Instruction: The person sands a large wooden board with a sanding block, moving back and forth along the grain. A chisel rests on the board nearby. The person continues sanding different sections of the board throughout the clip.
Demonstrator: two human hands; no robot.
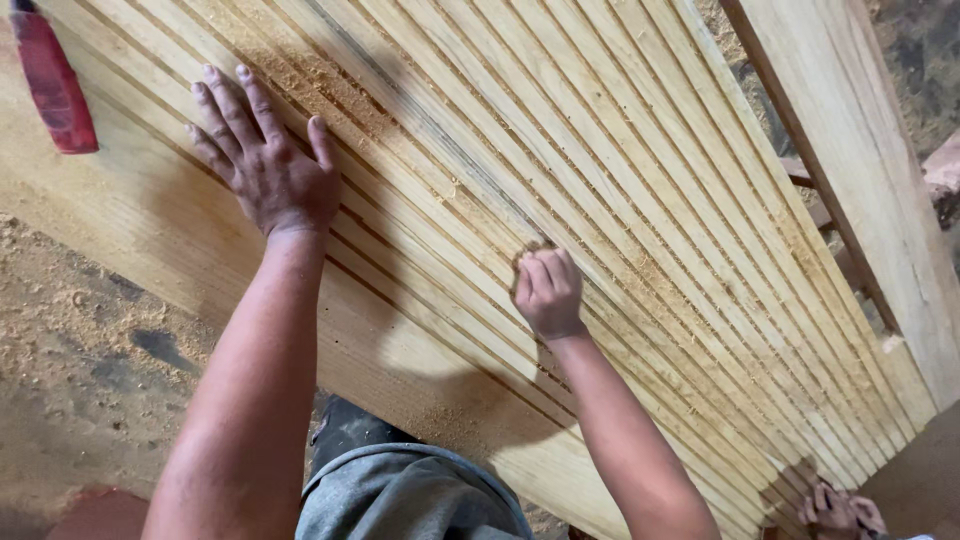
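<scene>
Across a grooved wooden panel (620,200) dusted with sawdust, the left hand (265,160) lies flat with fingers spread, far left; the right hand (548,290) is curled, fingertips pressed onto a groove at centre. Red tool (55,85) far left; dirt floor (80,350) below; another person's hand (835,510) near right

We reach both bare arms away from us, up from the near edge. Our left hand (265,150) lies flat, palm down, far and to the left, its fingers (228,100) spread and pointing away, the thumb angled out to the right; the wrist is straight and the forearm runs back toward us at the near left. Our right hand (547,290) sits nearer, right of centre, curled into a loose fist with knuckles up, fingertips tucked under in a pinching grip. Its forearm slants to the near right.
</scene>
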